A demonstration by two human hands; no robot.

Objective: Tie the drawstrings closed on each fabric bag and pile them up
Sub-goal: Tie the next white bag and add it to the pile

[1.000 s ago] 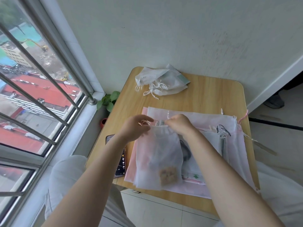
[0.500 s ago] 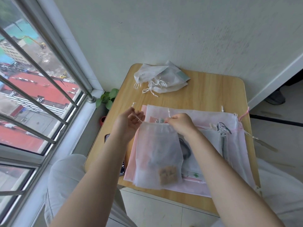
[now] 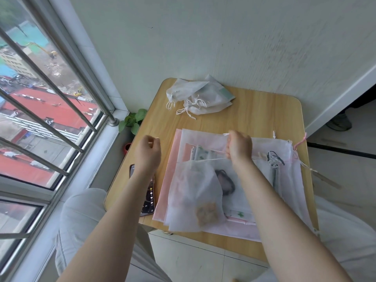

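Pulling both drawstring ends apart, your left hand (image 3: 148, 153) and right hand (image 3: 239, 147) each pinch cord; the small bag (image 3: 194, 195), at 6 o'clock on the tabletop (image 3: 254, 117), may lift or bunch unevenly.

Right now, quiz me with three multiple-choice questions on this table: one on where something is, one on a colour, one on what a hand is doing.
1. Where is the pile of tied bags?
A. far left corner of the table
B. on the floor
C. on the phone

2. What colour is the large flat bag under the small white bag?
A. blue
B. pink
C. black

3. What does the right hand do?
A. lies flat
B. holds the phone
C. pinches a drawstring

A, it lies by the wall; B, its pink edge shows; C, the grip is closed on a string.
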